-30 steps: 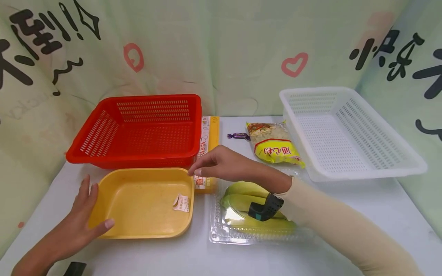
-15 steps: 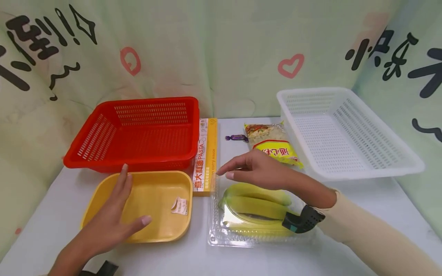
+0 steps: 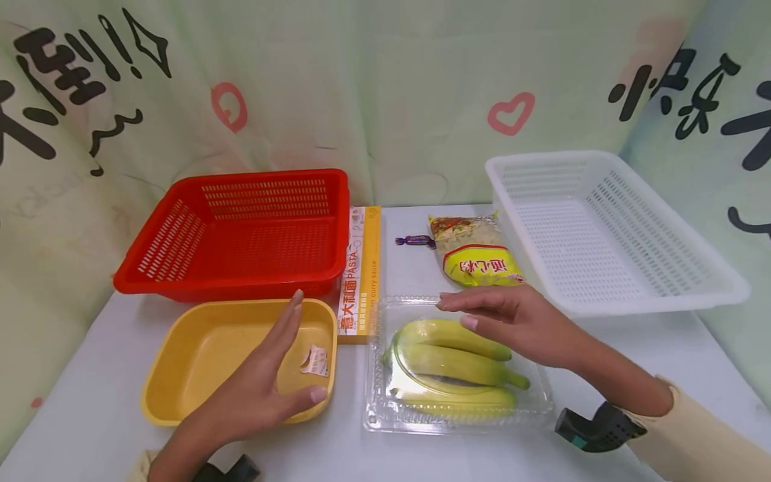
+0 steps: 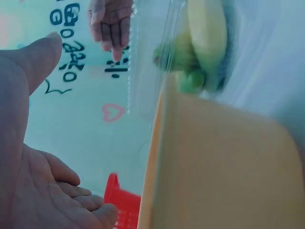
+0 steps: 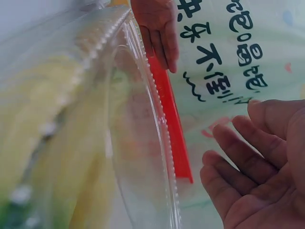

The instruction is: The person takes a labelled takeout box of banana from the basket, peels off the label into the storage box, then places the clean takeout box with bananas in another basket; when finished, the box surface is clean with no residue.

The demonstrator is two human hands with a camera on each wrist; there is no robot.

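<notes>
My left hand (image 3: 259, 381) hovers over the yellow tray (image 3: 199, 361), fingers extended and thumb spread, holding nothing. A small torn wrapper piece (image 3: 316, 361) lies in that tray, near its right side. My right hand (image 3: 512, 321) is above the back right part of a clear plastic clamshell box (image 3: 376, 402), fingers relaxed, with nothing in its grasp. Several yellow-green bananas (image 3: 452, 361) lie inside the box, under its lid. In the right wrist view the lid's ridged edge (image 5: 164, 119) runs close beside the right hand's fingers (image 5: 248, 157).
A red basket (image 3: 259, 291) stands behind the yellow tray. Right of it lies a pasta box (image 3: 360, 281). A purple wrapped candy (image 3: 414, 240) and a yellow-labelled pasta bag (image 3: 478, 258) lie in the middle back. At the right is a white basket (image 3: 644, 304); a printed curtain (image 3: 361, 100) closes the back.
Both hands have moved right. The right hand has left the yellow tray's right rim and is over the clamshell box. The left hand has gone from the tray's left edge to over its middle.
</notes>
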